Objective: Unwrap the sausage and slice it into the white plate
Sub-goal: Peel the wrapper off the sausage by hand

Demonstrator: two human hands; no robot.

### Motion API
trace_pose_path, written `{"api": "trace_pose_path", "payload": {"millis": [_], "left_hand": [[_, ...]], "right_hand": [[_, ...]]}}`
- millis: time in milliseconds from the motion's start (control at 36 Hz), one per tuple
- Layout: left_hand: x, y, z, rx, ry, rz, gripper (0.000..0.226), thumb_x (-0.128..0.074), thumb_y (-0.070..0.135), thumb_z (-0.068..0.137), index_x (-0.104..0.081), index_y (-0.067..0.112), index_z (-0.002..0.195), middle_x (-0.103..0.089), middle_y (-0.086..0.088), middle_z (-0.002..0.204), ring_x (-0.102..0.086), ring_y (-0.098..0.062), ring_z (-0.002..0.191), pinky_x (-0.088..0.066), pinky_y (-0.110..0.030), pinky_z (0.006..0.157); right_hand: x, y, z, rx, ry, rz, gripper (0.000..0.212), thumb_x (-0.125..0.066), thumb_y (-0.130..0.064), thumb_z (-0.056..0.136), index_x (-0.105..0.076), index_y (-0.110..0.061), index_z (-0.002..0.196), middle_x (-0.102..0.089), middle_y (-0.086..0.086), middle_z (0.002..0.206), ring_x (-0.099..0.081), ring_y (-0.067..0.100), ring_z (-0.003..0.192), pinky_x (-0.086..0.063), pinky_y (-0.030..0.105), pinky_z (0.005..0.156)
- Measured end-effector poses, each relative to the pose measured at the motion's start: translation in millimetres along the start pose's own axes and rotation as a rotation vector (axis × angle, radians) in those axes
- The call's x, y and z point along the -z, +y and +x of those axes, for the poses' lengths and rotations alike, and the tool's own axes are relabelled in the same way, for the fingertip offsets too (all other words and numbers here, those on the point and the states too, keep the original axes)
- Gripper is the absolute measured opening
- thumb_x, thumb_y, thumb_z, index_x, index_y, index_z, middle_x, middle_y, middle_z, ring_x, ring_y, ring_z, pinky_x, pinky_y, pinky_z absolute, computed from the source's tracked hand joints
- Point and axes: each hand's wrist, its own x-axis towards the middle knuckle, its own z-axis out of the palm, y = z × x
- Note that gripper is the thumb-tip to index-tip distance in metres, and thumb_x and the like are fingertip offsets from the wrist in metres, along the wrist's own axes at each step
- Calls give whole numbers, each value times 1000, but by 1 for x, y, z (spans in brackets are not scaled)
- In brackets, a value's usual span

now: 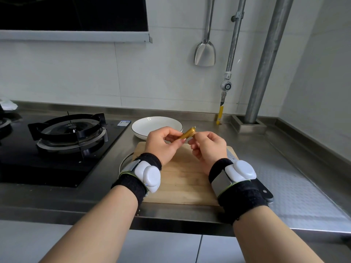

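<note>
A small sausage (pixel 188 134) in a shiny gold wrapper is held up above the wooden cutting board (pixel 186 179), its clipped end pointing up and to the right. My left hand (pixel 163 144) pinches its lower end between thumb and fingers. My right hand (pixel 209 147) pinches its upper part, fingers curled. The white plate (pixel 144 126) lies just behind the hands on the steel counter, with nothing on it. A knife with a black handle (pixel 266 194) lies along the board's right edge, mostly hidden by my right wrist.
A black gas hob with a burner (pixel 70 130) fills the counter to the left. A metal spatula (pixel 205 52) hangs on the tiled wall. Pipes (pixel 266 61) and a yellow gas valve (pixel 220 112) stand at the back right. The counter's front edge runs under my forearms.
</note>
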Motion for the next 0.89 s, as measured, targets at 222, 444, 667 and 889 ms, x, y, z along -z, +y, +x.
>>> {"api": "trace_pose_path", "payload": {"millis": [222,444,667,889], "left_hand": [[6,8,0,194,-102,-261,14,-68,3,86,-70,3,99,-71,-13,78,-66,-18,60,-48,-27,43],[9,10,1,343,-137,-399,12,-66,1,86,-70,-1,97,-70,-9,68,-59,-19,57,-34,-22,40],[9,13,-1,330,-102,-351,7,-69,1,83,-72,2,90,-70,-20,78,-58,-22,57,-36,-24,42],[9,12,-1,334,-161,-341,7,-68,7,85,-73,3,88,-70,-25,81,-57,-25,57,-32,-25,45]], "right_hand": [[-3,-6,-3,-145,-133,170,8,-53,-4,92,-59,-2,88,-63,10,58,-51,13,42,-38,19,37],[-3,-6,-3,-154,-148,116,7,-56,-3,89,-58,-5,83,-62,11,59,-50,15,43,-37,21,37],[-1,-4,-4,-66,-140,120,13,-69,-24,90,-67,-13,85,-62,5,63,-56,16,49,-39,24,46],[-2,-2,-6,-2,-110,60,18,-72,-23,89,-64,-8,82,-52,0,52,-47,13,49,-37,23,45]]}}
